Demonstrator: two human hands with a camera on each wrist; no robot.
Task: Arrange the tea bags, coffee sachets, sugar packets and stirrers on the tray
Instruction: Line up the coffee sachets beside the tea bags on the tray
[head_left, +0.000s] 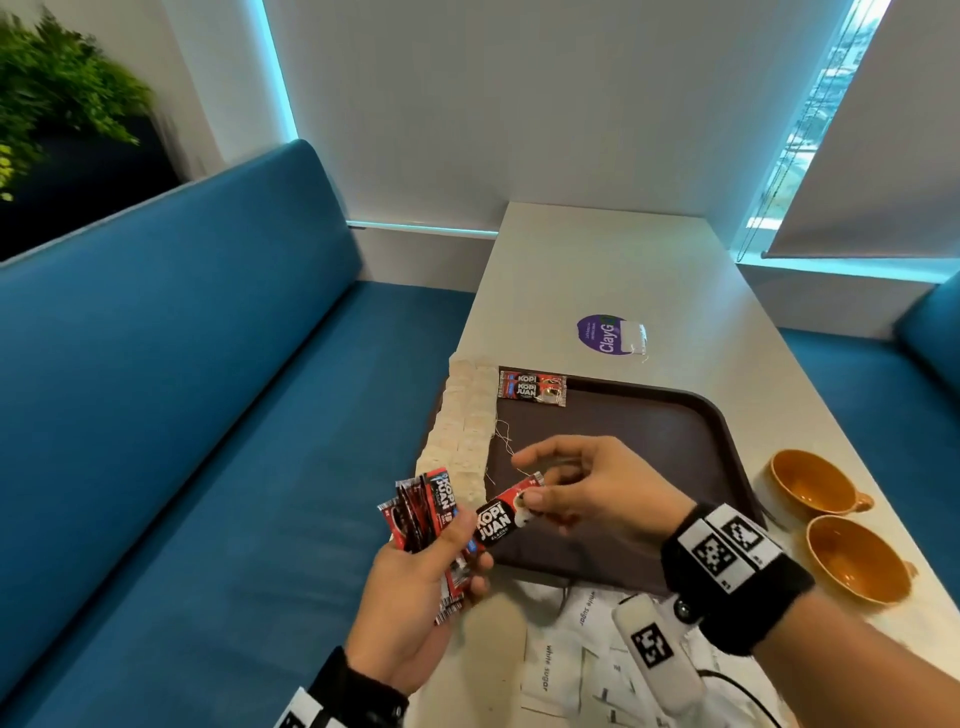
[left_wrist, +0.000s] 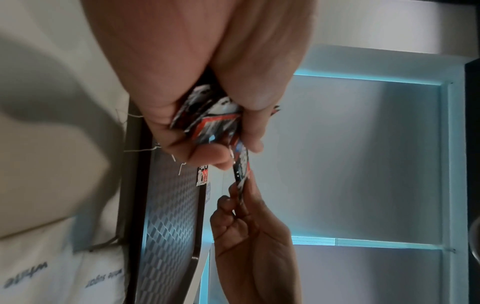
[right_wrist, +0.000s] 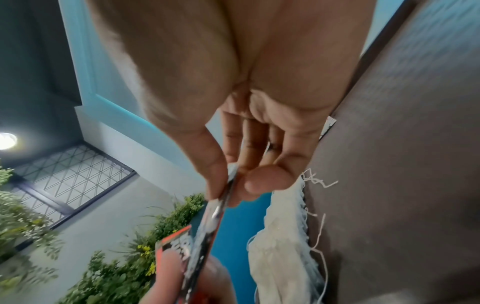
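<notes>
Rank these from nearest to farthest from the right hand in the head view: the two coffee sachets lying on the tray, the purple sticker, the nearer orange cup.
1. Nearer orange cup: just right of the right hand.
2. Two coffee sachets: tray's far-left corner.
3. Purple sticker: on the table beyond the tray.

Soft window light — blurred edges.

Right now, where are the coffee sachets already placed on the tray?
In the head view, two coffee sachets lie at the tray's far left corner, beside the top of the tea bag rows.
</notes>
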